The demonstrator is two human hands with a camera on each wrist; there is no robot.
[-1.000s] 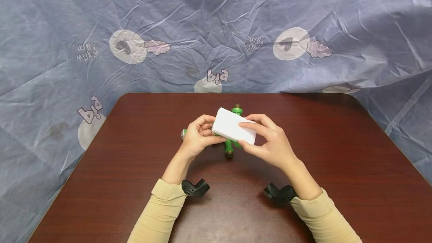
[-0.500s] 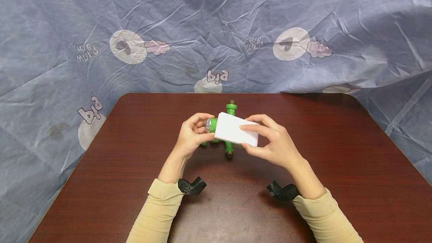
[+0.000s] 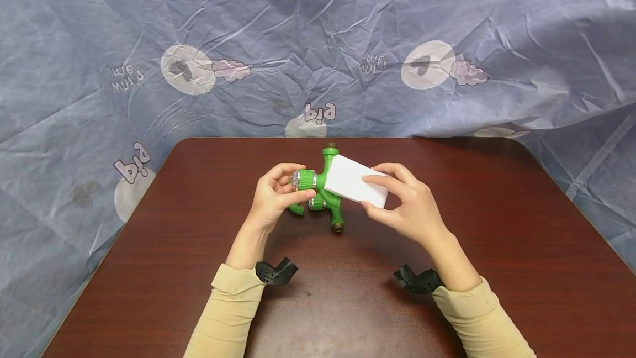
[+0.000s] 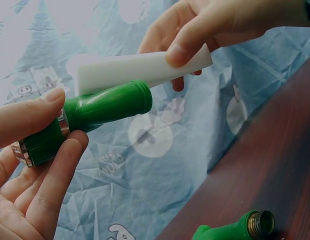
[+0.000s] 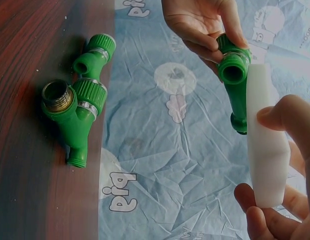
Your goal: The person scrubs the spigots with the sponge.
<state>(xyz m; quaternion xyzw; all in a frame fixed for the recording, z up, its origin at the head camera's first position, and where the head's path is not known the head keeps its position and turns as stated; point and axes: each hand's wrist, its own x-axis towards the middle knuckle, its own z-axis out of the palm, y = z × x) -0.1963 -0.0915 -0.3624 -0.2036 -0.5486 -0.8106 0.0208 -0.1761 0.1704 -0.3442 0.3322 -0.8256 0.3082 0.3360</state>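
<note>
My left hand [image 3: 270, 200] pinches a green plastic hose fitting with a silver collar ring [image 4: 90, 116] by its ringed end, thumb on top and fingers curled beneath, and holds it up clear of the dark red-brown wooden counter [image 3: 497, 247], above the middle of its far half. The fitting's open end points right, toward my other hand. Just below it, a green plastic branched hose connector with brass threaded ends [image 5: 77, 107] lies flat on the counter near the middle of the far edge, and neither hand touches it.

My right hand [image 3: 407, 209] grips a white rectangular foam sponge block [image 3: 355, 187], thumb on one broad face and fingers behind, and one face of the block lies along the side of the held fitting, touching or nearly so.

I judge the wiping of this fitting to be under way: the block is at its body, but I cannot tell how much of the surface is covered. The connector on the counter looks untouched, so that seems left to do.
</note>
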